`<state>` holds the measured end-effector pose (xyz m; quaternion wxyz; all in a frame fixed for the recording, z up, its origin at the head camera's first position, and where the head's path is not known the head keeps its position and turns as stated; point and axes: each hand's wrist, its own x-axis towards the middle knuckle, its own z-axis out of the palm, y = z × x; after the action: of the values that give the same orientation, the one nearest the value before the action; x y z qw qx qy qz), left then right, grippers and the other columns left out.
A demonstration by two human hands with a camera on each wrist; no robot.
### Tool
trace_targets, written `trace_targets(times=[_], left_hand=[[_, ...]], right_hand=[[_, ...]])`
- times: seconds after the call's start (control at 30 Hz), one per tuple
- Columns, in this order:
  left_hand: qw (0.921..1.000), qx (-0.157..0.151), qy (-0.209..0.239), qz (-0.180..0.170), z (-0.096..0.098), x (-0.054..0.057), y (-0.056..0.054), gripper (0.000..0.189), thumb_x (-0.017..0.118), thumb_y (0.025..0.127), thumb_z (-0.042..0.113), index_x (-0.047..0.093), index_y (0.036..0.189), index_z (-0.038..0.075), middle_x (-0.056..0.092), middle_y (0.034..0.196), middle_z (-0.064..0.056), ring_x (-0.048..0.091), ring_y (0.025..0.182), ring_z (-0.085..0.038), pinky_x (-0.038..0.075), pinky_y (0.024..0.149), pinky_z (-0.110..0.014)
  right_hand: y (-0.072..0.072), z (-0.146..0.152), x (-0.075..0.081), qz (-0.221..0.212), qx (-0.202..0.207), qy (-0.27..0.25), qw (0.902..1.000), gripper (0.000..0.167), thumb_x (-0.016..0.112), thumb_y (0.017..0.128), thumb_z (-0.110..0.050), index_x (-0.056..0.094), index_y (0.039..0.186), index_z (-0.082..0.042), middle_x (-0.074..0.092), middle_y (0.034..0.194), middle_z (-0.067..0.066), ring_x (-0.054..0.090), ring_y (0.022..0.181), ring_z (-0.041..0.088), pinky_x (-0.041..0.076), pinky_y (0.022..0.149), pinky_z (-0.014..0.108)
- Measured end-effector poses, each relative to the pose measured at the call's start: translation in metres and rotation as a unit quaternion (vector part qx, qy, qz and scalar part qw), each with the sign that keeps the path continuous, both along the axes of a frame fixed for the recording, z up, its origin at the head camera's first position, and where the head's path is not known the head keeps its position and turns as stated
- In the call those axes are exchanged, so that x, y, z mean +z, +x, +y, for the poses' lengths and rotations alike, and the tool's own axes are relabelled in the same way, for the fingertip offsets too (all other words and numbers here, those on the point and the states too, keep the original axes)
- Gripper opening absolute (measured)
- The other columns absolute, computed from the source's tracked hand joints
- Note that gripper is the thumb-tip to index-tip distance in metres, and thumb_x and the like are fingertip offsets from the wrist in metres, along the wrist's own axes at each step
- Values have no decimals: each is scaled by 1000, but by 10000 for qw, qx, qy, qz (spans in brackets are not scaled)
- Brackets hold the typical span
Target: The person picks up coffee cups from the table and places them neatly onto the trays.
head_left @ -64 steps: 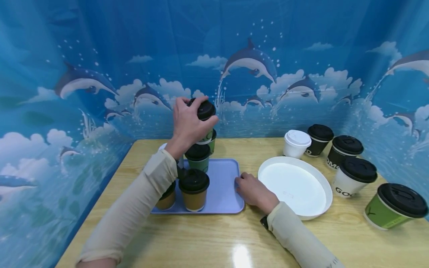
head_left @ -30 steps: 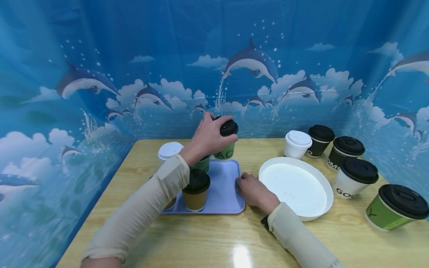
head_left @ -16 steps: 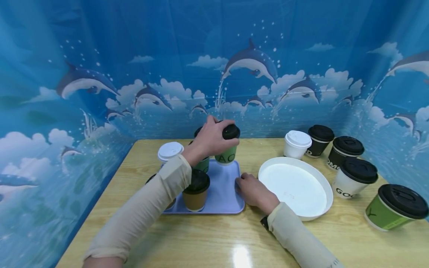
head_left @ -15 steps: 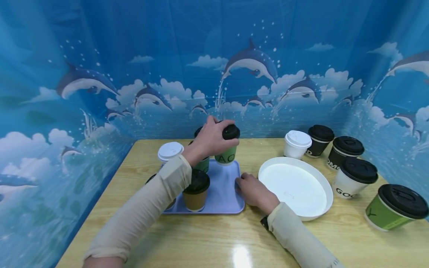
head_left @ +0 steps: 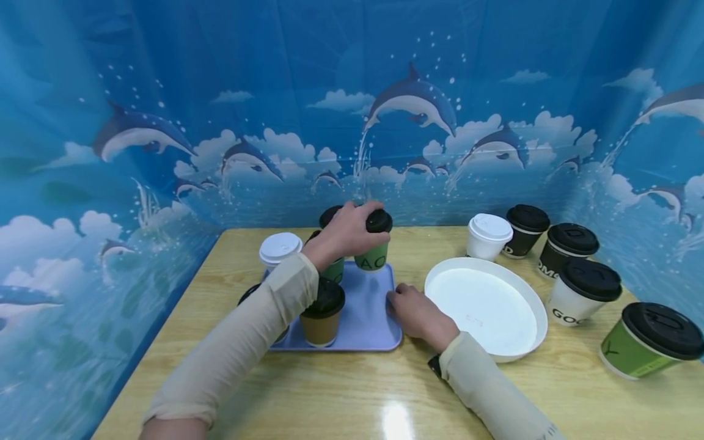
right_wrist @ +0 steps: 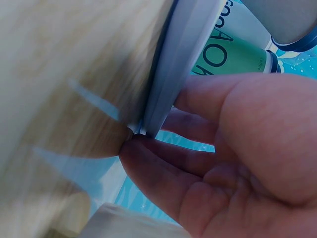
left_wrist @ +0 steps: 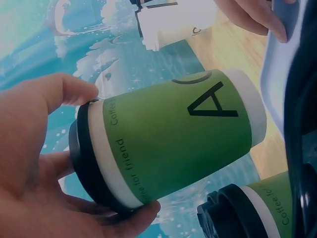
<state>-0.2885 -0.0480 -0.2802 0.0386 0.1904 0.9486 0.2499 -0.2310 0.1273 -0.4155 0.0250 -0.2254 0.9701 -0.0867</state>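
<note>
My left hand (head_left: 352,231) grips a green paper coffee cup (head_left: 372,257) by its black lid, fingers and thumb spread round the rim. The cup is upright at the back right corner of the lavender tray (head_left: 363,324); whether its base touches the tray I cannot tell. Beside it on the left are another green cup (head_left: 334,272) and a black-lidded cup (head_left: 329,215), both partly hidden by the hand. A brown cup (head_left: 321,330) stands at the tray's front. My right hand (head_left: 418,315) pinches the tray's right rim, as the right wrist view shows.
A white-lidded cup (head_left: 279,247) stands at the tray's back left, and a black lid (head_left: 249,294) shows behind the left forearm. Right of the tray lies a round white dish (head_left: 484,308). Several lidded cups, among them a green one (head_left: 640,345), curve round it. A dolphin-print curtain (head_left: 352,122) encloses the table.
My left hand has carried the green cup rightward and down, from above the other cups to the tray's back right corner. Over the last half second it hardly moves. My right hand stays put.
</note>
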Motion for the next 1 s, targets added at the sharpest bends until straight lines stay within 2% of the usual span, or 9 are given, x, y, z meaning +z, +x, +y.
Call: trace_targets(times=[0.13,0.33,0.43,0.6,0.87,1.0], left_hand=[[9996,-103,-252,-108,-1,-2,-3,67,62,100,49,38,160,30,37,159,-17,37,143,-39,41,105,-59],[9955,-118,-935,105,-1,-6,-5,68,61,100,49,38,160,30,43,155,-16,34,138,-39,31,109,-57],[9935,-41,-1122,167,0,-7,-6,68,62,100,49,38,161,28,43,154,-18,35,137,-40,28,110,-57],[9936,-87,-1121,137,2,-7,-6,68,64,100,47,40,160,25,45,151,-17,38,133,-37,32,109,-54],[9917,-401,-1217,-44,3,-8,-8,67,68,99,39,41,159,22,45,151,-17,37,138,-37,34,112,-54],[9909,-437,-1262,-156,2,-9,-8,68,70,99,36,41,159,22,42,154,-16,35,142,-38,34,114,-55]], right_hand=[[0,0,0,-21,7,-4,10000,23,59,105,-13,70,117,3,63,107,21,64,92,32,56,80,47],[-1,0,1,-99,-31,-14,9999,25,60,105,-13,69,120,4,63,111,22,64,95,33,56,82,48],[-1,0,2,-72,-15,-18,10000,25,60,105,-13,70,119,4,63,109,22,64,93,33,56,80,48],[-1,0,1,-4,-9,-41,10000,25,60,104,-13,69,120,4,63,109,22,64,92,33,56,78,48],[-1,1,0,12,0,-35,10000,25,61,104,-14,70,120,4,62,107,21,62,89,31,55,77,48],[-2,0,0,-36,-4,-30,10000,26,61,104,-13,69,120,5,62,107,21,62,90,32,54,78,48]])
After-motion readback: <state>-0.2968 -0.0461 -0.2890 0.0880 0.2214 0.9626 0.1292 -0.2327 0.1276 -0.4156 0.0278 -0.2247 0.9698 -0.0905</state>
